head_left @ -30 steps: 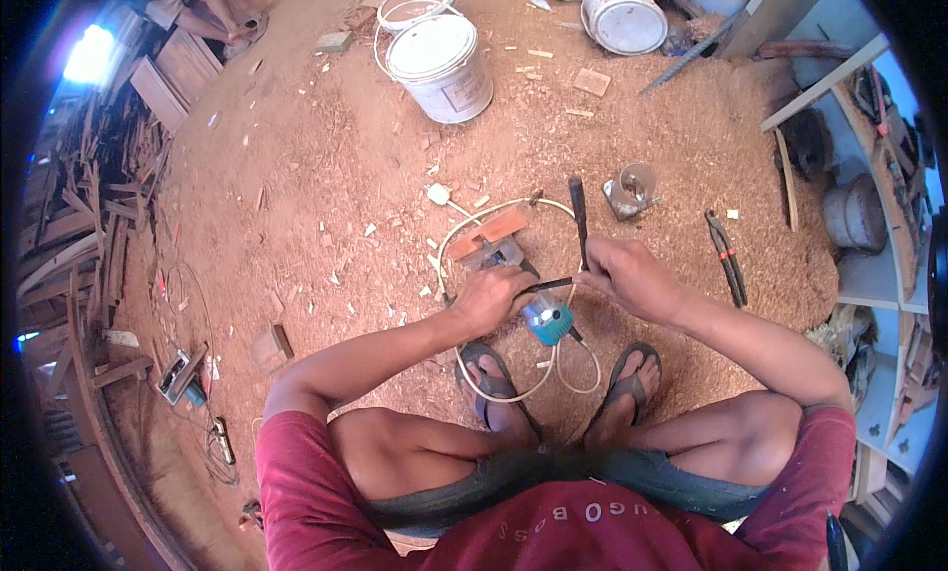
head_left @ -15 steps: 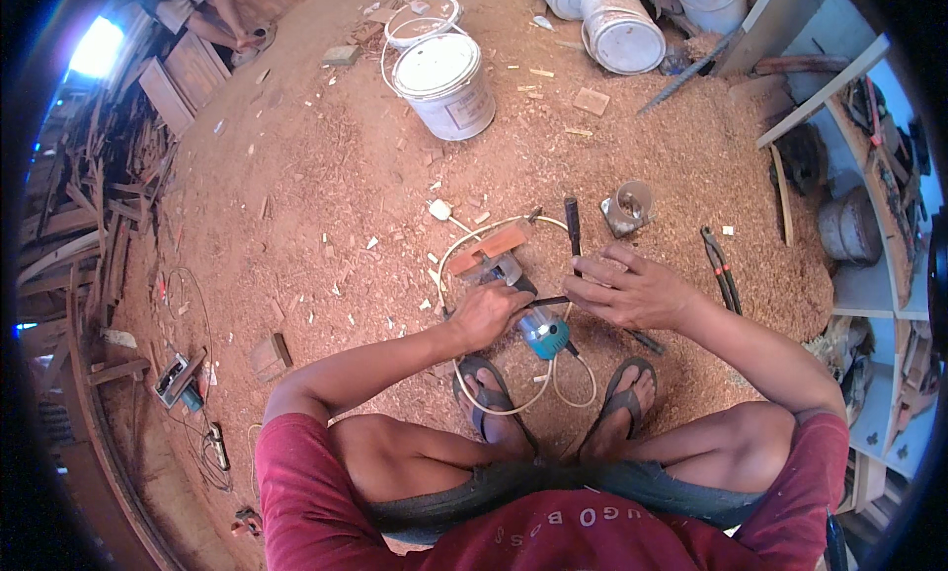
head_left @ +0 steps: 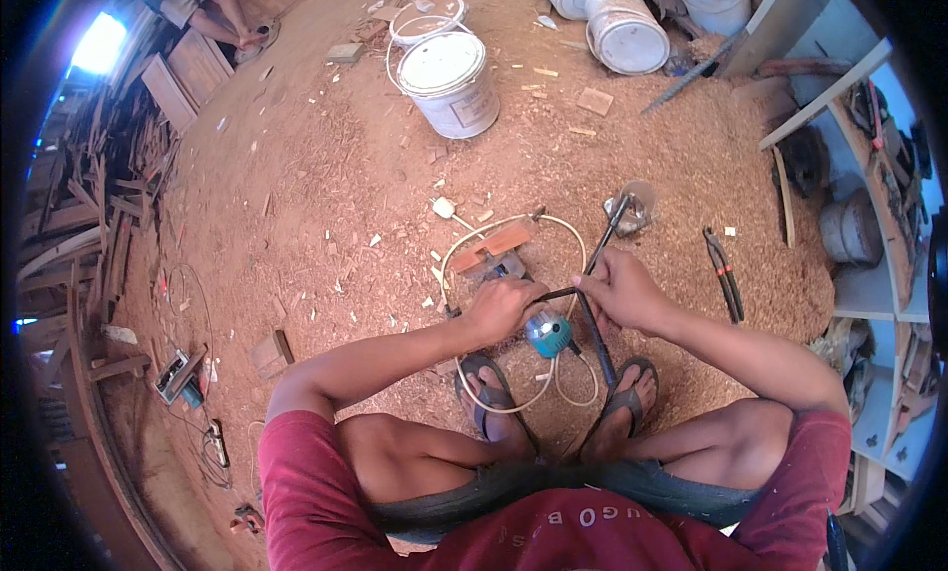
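Observation:
My left hand [head_left: 499,309] is closed round the middle of a small trim router [head_left: 548,332] with a teal end cap and a silver body. An orange-brown piece of wood [head_left: 504,243] lies by its base. In my right hand [head_left: 627,290] is a black wrench [head_left: 608,228] with three long arms, pinched near the centre where they meet. One arm points away toward a clear cup, another back toward my right foot. The third reaches left to my left fingers, which hide its tip. A pale cord [head_left: 445,275] loops round the router.
Right of my hands stands a clear cup [head_left: 637,208]; pliers [head_left: 724,275] with dark, red-marked handles lie beyond. Ahead is a white lidded bucket [head_left: 449,92]. Sawdust covers the ground. Another power tool [head_left: 181,379] lies left. Shelves [head_left: 889,309] line the right. Another person's legs [head_left: 222,23] show far left.
The wrench has turned in my right hand: its far arm swung right toward the cup, its near arm toward my right foot. My right fingers closed in near its centre. My left hand stayed put.

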A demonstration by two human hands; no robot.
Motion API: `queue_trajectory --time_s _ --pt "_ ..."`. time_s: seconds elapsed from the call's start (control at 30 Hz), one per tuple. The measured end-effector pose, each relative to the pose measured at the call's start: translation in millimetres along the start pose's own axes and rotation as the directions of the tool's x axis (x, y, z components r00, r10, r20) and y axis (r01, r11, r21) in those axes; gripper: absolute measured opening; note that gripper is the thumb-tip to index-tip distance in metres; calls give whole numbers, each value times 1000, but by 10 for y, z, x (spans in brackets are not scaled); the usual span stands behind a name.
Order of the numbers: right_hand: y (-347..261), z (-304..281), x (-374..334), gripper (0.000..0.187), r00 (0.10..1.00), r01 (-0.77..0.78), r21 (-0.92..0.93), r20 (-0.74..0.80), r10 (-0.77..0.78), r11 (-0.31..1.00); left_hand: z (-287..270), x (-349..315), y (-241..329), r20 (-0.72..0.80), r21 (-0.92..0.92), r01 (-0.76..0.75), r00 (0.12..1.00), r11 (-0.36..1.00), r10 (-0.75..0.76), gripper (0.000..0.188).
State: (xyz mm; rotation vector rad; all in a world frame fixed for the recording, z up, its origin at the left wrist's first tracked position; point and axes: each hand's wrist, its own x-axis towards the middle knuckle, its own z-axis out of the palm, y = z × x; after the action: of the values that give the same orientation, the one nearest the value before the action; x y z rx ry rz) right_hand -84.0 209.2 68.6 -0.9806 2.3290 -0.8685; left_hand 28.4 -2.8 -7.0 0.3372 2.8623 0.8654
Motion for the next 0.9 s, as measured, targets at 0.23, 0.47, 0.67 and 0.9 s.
queue_trajectory --time_s 0.23,0.47,0.67,0.9 --pt "-50 -341 35 24 753 559 -676 170 -636 481 10 40 -18 83 50 -20 996 999 16 27" --pt "-105 -202 47 35 975 115 -331 217 -42 936 -27 -6 114 99 25 27 995 999 -29 32" --pt "-267 -234 114 29 825 -524 255 388 410 813 -34 12 60 76 -51 42 996 998 -39 32" --pt "-148 -444 69 27 717 604 -669 219 -662 433 -59 42 83 134 28 44 990 999 -47 30"
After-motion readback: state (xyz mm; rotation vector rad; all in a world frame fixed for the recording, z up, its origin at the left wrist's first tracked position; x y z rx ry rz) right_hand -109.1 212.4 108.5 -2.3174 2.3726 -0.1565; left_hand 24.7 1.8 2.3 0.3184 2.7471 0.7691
